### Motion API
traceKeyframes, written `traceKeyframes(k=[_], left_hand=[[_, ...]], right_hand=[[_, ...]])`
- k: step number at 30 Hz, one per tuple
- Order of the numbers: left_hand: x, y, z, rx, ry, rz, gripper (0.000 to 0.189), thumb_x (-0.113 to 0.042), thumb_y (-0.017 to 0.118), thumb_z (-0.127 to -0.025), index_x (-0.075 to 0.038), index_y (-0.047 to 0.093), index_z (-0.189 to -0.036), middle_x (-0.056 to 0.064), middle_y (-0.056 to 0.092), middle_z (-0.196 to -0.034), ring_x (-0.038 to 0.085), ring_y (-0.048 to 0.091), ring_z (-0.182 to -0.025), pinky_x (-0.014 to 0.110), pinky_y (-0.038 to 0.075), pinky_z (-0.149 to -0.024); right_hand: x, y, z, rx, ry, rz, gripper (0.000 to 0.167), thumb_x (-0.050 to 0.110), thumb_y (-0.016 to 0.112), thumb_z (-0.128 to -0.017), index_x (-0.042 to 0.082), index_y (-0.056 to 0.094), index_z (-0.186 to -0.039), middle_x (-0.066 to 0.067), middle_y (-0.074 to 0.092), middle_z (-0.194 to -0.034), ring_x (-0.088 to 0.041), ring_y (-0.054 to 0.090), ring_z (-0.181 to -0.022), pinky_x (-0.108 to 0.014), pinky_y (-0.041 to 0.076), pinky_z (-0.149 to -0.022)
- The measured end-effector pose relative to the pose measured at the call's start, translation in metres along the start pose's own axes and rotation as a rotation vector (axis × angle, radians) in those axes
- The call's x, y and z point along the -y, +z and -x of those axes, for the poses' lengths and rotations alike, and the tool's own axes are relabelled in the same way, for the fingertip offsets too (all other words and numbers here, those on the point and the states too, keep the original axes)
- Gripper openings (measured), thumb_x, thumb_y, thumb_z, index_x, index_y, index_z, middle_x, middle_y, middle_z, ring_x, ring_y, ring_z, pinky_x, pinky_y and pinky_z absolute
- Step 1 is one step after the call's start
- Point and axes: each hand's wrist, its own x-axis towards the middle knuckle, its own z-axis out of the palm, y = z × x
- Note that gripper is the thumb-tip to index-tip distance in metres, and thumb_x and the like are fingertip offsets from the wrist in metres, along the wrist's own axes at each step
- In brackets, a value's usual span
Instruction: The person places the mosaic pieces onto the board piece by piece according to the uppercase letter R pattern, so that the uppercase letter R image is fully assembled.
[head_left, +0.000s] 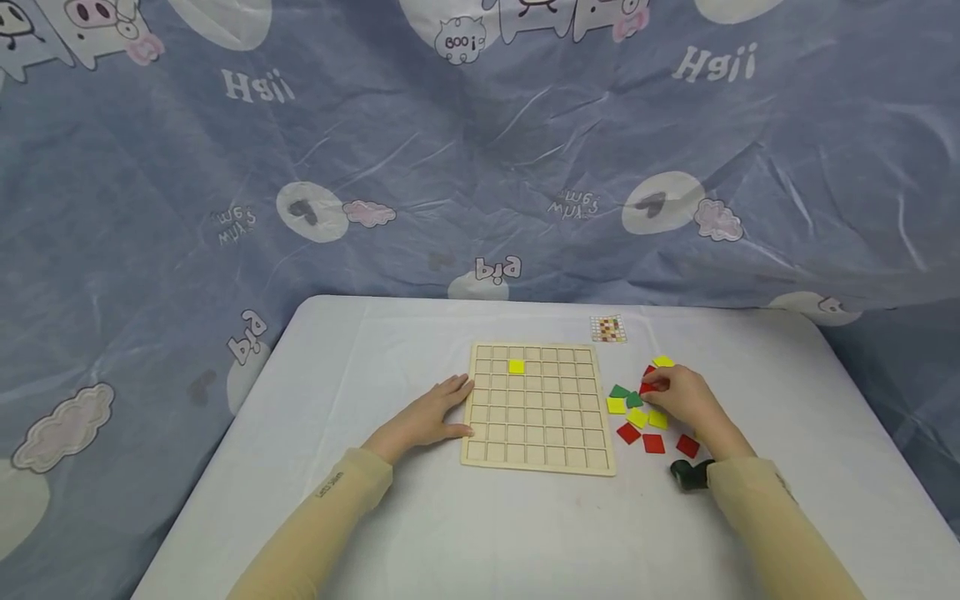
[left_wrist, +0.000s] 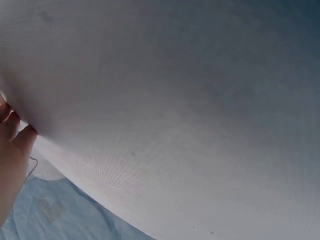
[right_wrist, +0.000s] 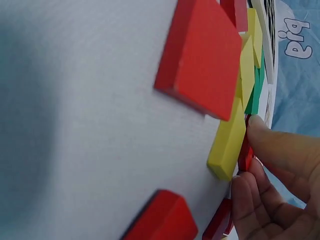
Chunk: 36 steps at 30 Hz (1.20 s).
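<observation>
By the right hand [head_left: 684, 398], a red tile [right_wrist: 245, 153] is pinched between thumb and fingers. The grid board's [head_left: 545, 414] left edge is touched by the left hand [head_left: 429, 414], fingers extended.

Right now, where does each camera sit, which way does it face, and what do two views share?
Head: on the head, facing forward and down at the board, white table and blue cloth; left hand, right hand and sleeves show.
Left wrist: on that wrist, facing mostly table; left fingers show at the left edge.
Right wrist: on that wrist, facing the tiles; right hand pinches a red tile.
Shared by head and right wrist: right hand and tiles.
</observation>
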Motion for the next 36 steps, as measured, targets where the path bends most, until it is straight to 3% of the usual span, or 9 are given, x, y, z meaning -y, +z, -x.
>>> traceKeyframes(k=[8,13,16,23,29,36], left_hand=[[0.004,0.002,-0.004,-0.013,0.001,0.076,0.088,-0.043,0.072,-0.087,-0.012,0.027,-0.156,0.007,0.017,-0.166,0.028,0.013,-0.154,0.046,0.015,-0.125],[0.005,0.005,-0.004,-0.019,0.005,0.073,0.088,-0.043,0.072,-0.087,-0.012,0.027,-0.156,0.008,0.017,-0.166,0.028,0.013,-0.154,0.046,0.015,-0.125],[0.005,0.005,-0.002,-0.012,-0.004,0.053,0.087,-0.044,0.070,-0.089,-0.012,0.026,-0.157,0.007,0.017,-0.166,0.028,0.013,-0.154,0.046,0.016,-0.125],[0.003,0.005,0.001,0.000,0.003,0.018,0.085,-0.045,0.065,-0.092,-0.011,0.024,-0.157,0.008,0.015,-0.166,0.028,0.012,-0.154,0.045,0.014,-0.126],[0.001,0.004,0.001,-0.008,0.016,0.008,0.084,-0.045,0.065,-0.092,-0.010,0.025,-0.157,0.010,0.016,-0.166,0.029,0.014,-0.154,0.045,0.015,-0.126],[0.000,0.001,0.002,-0.018,0.052,0.008,0.083,-0.043,0.066,-0.092,-0.007,0.026,-0.156,0.014,0.019,-0.164,0.033,0.017,-0.152,0.047,0.017,-0.125]], right_hand=[[-0.001,-0.002,0.001,0.004,0.050,-0.066,0.034,0.017,0.077,-0.086,-0.003,0.063,-0.110,-0.018,0.062,-0.097,-0.027,0.054,-0.086,-0.032,0.051,-0.074],[0.007,-0.003,0.003,-0.057,0.010,-0.133,0.029,0.019,0.076,-0.086,0.001,0.064,-0.105,-0.015,0.064,-0.097,-0.026,0.056,-0.086,-0.030,0.049,-0.072],[0.021,0.001,0.001,-0.090,-0.036,-0.196,0.028,0.022,0.076,-0.087,0.004,0.065,-0.105,-0.014,0.065,-0.099,-0.025,0.058,-0.087,-0.028,0.049,-0.072],[0.067,0.020,-0.008,-0.053,-0.116,-0.356,0.035,0.026,0.077,-0.087,0.004,0.067,-0.112,-0.015,0.068,-0.106,-0.025,0.063,-0.092,-0.024,0.052,-0.069],[0.105,0.041,-0.016,-0.049,-0.171,-0.364,0.026,0.021,0.076,-0.087,0.008,0.070,-0.108,-0.013,0.070,-0.103,-0.023,0.065,-0.089,-0.029,0.053,-0.072],[0.129,0.057,-0.027,-0.029,-0.210,-0.374,0.027,0.014,0.071,-0.091,0.006,0.070,-0.116,-0.016,0.071,-0.111,-0.028,0.068,-0.097,-0.039,0.057,-0.082]])
